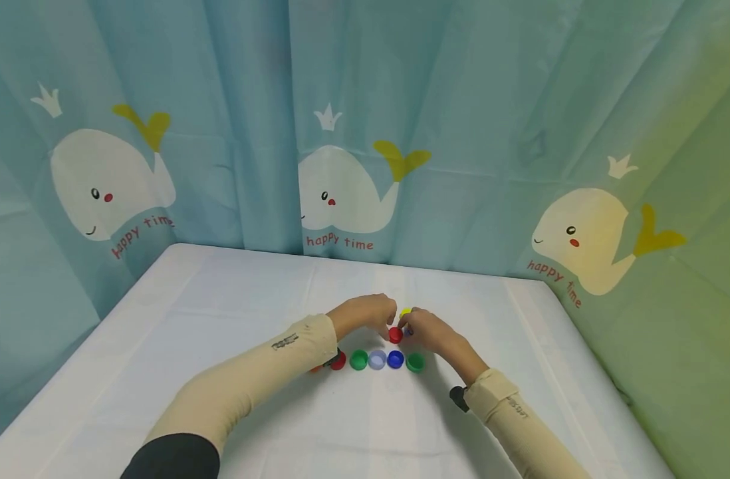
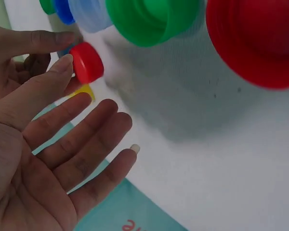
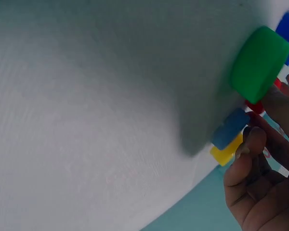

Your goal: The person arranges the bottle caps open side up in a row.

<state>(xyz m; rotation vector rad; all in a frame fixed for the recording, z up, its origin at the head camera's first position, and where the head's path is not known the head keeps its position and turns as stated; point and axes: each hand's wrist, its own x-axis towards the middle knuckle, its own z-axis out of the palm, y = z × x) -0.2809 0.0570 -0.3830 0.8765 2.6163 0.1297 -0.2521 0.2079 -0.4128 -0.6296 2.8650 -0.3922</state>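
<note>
A red bottle cap (image 1: pixel 395 334) stands between my two hands, behind a row of caps on the white table. My left hand (image 2: pixel 72 154) has its thumb against the cap's side, with the other fingers stretched out and apart. My right hand (image 1: pixel 429 330) curls its thumb and index finger at a blue bottle cap (image 3: pixel 230 129), seemingly pinching it; the fingers hide part of the contact. Beyond these two, a yellow bottle cap (image 3: pixel 226 150) lies close to the blue one.
The nearer row has a red cap (image 1: pixel 338 360), a green cap (image 1: pixel 359 360), a pale blue cap (image 1: pixel 377 360), a dark blue cap (image 1: pixel 395 359) and another green cap (image 1: pixel 415 362). An orange cap (image 1: pixel 316 368) is partly behind the left sleeve. A whale-print curtain (image 1: pixel 461 219) hangs behind the table.
</note>
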